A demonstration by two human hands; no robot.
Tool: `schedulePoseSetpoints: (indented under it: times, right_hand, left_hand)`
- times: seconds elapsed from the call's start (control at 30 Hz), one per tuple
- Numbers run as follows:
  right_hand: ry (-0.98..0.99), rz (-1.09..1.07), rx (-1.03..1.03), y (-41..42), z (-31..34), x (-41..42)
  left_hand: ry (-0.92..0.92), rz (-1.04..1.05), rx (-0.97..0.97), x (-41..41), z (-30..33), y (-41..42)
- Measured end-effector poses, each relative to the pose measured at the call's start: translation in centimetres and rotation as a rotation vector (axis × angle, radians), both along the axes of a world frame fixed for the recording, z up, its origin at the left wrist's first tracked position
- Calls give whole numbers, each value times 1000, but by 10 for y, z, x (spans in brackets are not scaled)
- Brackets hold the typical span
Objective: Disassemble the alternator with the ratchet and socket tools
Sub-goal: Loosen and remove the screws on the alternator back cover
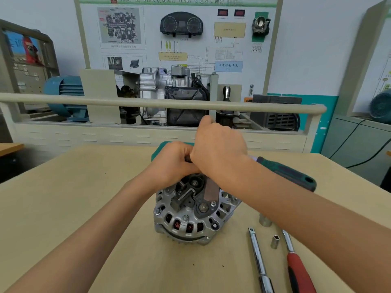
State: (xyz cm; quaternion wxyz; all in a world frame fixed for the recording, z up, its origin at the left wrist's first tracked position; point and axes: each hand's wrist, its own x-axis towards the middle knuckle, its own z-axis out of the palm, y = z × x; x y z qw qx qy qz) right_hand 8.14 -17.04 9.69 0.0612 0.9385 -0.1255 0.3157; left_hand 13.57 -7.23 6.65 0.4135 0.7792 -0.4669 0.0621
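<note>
Silver-grey alternator (pixel 191 210) with black rear parts and copper-red windings behind the slots. Pale tan table (pixel 88 197). Dark green ratchet handle (pixel 289 173). Red-and-black handle (pixel 299 271) beside a chrome extension bar (pixel 258 259). Silver sockets (pixel 275 241). Teal mat (pixel 160 148).
</note>
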Motion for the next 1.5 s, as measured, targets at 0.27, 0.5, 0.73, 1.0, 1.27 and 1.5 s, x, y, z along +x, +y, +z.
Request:
schedulePoseSetpoints:
  times: [0.27, 0.5, 0.73, 1.0, 1.27, 1.5]
  right_hand:
    - [-193, 286, -448, -11, 5, -15]
    - [-77, 786, -477, -32, 13, -16]
    - [-630, 232, -44, -12, -21, -13]
    - [-651, 312, 1557, 27, -9, -6]
    - [-616, 351, 1702, 15, 9, 3]
    - [-66, 584, 1576, -1, 15, 8]
  left_hand:
    - [74, -110, -36, -3, -1, 6]
    - [94, -161, -24, 0, -2, 5]
    - [55, -183, -58, -3, -1, 3]
    - [34, -172, -69, -7, 1, 5]
    - [57, -169, -73, -1, -2, 0]
    - [155, -194, -75, 3, -4, 1]
